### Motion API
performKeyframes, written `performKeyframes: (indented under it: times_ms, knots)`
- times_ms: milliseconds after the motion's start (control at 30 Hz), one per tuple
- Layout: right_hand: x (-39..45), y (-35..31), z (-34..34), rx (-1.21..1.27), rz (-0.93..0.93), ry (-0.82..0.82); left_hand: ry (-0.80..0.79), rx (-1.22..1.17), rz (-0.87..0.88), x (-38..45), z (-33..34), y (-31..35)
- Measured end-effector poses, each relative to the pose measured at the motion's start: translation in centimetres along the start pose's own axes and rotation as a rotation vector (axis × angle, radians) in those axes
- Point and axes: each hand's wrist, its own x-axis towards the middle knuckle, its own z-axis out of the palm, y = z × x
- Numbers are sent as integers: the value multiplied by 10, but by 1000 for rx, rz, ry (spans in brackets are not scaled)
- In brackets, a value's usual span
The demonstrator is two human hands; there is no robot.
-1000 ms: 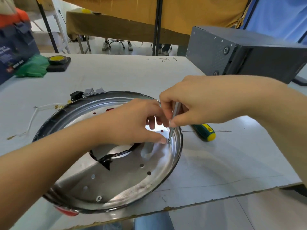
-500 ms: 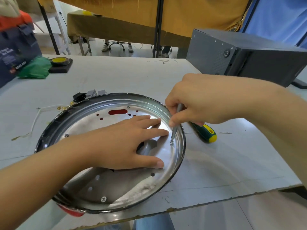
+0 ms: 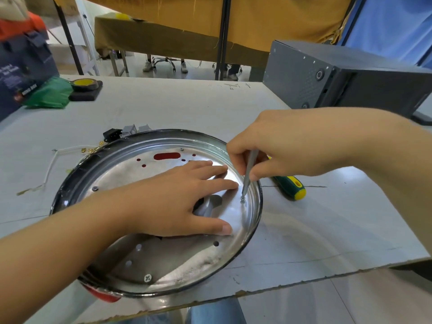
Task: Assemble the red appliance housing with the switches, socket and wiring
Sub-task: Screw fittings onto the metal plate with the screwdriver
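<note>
Pale grey table, front edge chipped. Round metal housing sits at 6 o'clock, green-yellow screwdriver at 3, white wire at 9, black socket plus 2 grey switches at 11, dark box at 1.

the left hand is now laid flat on the metal plate, no longer curled beside the screwdriver shaft.

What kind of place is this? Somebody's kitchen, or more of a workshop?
Probably a workshop or assembly room, not a kitchen. A person works on a metal pan at a scuffed worktable, loose wiring and a screwdriver lie nearby, and more cloth-draped tables stand behind.
</note>
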Motion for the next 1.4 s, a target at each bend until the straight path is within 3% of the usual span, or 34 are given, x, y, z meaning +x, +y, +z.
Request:
performKeyframes:
  times_ms: [200, 367, 533, 667, 900, 1400]
  knots:
    - [0, -3, -3, -31, -3, 57, -6, -2, -6, 0, 1, -1]
    - [2, -14, -1, -244, 46, 152, -7, -2, -11, 0, 0, -1]
    - [3, -14, -1, -274, 49, 111, 1, -3, 1, -1, 0, 0]
    - [4, -12, -3, -96, 30, -27, -2, 5, 8, -1, -1, 1]
    - [6, -8, -6, 20, 40, -5, 1, 0, -1, -1, 0, 1]
    - [8, -19, -6, -248, 96, -1, 6, 4, 0, -1, -1, 2]
